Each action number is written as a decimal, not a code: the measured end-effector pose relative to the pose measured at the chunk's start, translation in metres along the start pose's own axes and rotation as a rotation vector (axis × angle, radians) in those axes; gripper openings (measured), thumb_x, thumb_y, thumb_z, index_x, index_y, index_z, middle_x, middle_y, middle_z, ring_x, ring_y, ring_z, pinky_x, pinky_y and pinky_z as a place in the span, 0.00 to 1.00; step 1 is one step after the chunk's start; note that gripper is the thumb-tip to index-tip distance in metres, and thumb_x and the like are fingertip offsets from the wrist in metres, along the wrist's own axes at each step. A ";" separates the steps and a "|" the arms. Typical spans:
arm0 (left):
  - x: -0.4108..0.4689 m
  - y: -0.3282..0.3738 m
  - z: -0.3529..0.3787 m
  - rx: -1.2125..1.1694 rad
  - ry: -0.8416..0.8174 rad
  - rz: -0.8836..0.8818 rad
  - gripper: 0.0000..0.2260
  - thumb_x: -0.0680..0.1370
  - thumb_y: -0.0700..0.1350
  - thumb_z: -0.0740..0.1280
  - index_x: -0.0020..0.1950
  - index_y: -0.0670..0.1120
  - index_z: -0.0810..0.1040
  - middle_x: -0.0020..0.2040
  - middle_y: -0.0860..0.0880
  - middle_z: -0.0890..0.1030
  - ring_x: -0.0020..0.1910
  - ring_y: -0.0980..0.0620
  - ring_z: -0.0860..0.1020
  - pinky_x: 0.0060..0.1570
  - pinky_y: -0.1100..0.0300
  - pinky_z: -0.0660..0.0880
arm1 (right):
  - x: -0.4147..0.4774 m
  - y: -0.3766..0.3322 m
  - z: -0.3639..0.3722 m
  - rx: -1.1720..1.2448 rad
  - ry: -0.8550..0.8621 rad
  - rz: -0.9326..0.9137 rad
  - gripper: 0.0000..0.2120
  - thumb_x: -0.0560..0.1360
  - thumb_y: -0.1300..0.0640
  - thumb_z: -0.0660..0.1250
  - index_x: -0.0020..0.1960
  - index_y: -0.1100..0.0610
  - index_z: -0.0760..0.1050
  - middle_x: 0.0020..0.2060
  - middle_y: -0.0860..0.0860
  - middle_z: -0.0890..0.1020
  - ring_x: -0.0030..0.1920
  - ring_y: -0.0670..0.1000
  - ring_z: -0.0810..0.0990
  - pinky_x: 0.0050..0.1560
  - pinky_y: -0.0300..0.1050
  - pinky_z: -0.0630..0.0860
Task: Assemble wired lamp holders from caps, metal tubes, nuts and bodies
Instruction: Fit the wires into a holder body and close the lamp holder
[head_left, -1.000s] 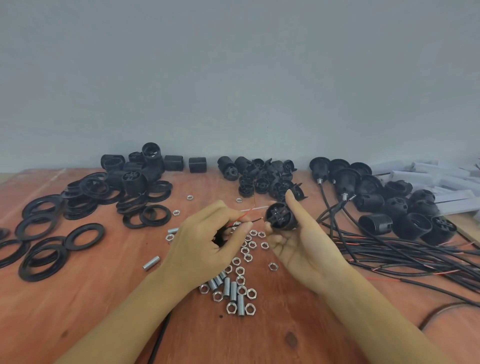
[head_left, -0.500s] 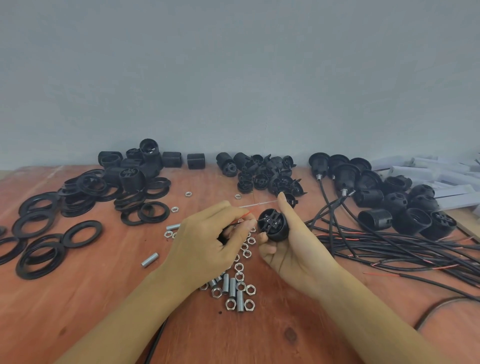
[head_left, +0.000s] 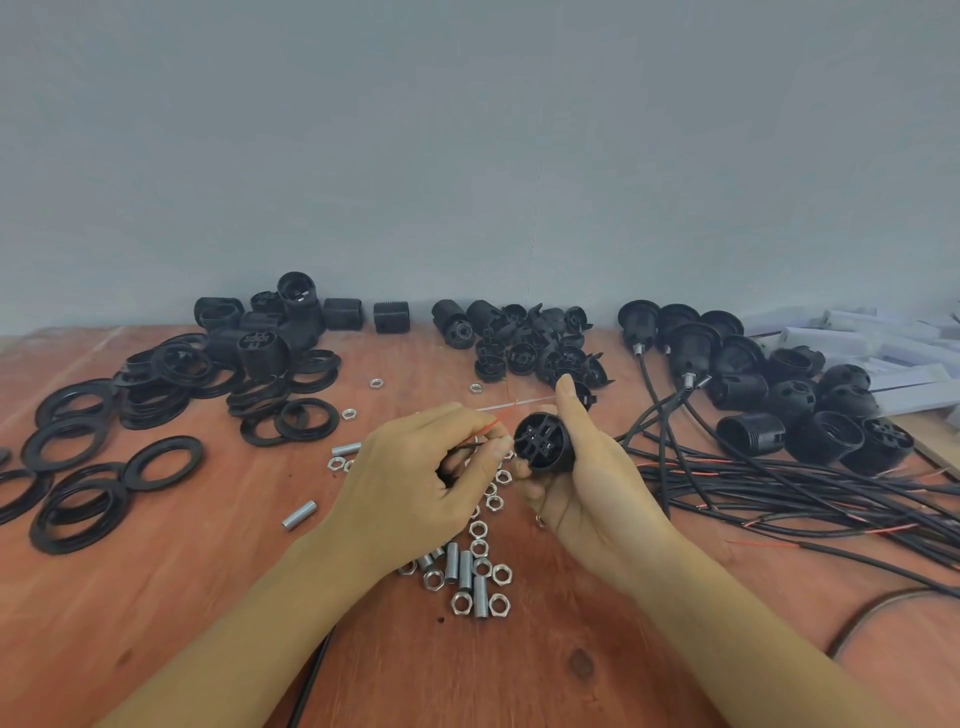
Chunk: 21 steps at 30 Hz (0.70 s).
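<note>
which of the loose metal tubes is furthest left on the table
The single metal tube lying alone on bare wood, left of the left hand and nearest the flat black rings. The rest sit further right, most bundled among the nuts.

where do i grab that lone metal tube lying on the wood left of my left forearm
Pinch the metal tube across its middle, coming down from above with thumb and finger on its long sides. It lies flat on the table, slanted with its far end to the right, and bare wood surrounds it, so both sides are free; the black rings lie apart to its left.
</note>
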<state>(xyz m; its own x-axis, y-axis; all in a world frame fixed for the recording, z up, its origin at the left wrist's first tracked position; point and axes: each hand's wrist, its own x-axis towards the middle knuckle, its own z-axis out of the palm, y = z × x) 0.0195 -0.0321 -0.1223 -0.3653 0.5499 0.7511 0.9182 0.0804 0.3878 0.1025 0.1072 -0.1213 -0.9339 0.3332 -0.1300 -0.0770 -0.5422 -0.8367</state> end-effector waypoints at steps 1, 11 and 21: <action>0.000 0.000 0.000 -0.006 -0.006 -0.003 0.06 0.79 0.45 0.67 0.44 0.47 0.80 0.30 0.59 0.64 0.28 0.55 0.68 0.31 0.63 0.68 | 0.000 0.001 0.000 -0.021 0.009 -0.026 0.21 0.75 0.41 0.65 0.46 0.61 0.74 0.33 0.54 0.77 0.29 0.48 0.74 0.27 0.38 0.72; -0.004 -0.006 0.006 -0.041 0.009 -0.093 0.08 0.79 0.50 0.65 0.45 0.47 0.78 0.32 0.55 0.75 0.30 0.53 0.74 0.31 0.61 0.71 | -0.004 0.006 0.003 -0.300 0.074 -0.298 0.23 0.68 0.36 0.67 0.46 0.56 0.75 0.33 0.53 0.76 0.35 0.51 0.74 0.34 0.46 0.73; -0.006 0.000 0.012 -0.121 0.032 -0.150 0.05 0.78 0.46 0.67 0.47 0.45 0.80 0.41 0.59 0.81 0.29 0.56 0.79 0.29 0.58 0.74 | -0.007 0.006 0.005 -0.383 0.040 -0.397 0.20 0.71 0.40 0.65 0.46 0.58 0.71 0.32 0.56 0.73 0.31 0.52 0.71 0.29 0.41 0.72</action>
<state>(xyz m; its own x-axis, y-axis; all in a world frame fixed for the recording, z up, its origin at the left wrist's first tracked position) 0.0231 -0.0256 -0.1331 -0.5032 0.5120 0.6961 0.8289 0.0582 0.5564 0.1066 0.0977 -0.1224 -0.8442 0.4883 0.2212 -0.2813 -0.0522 -0.9582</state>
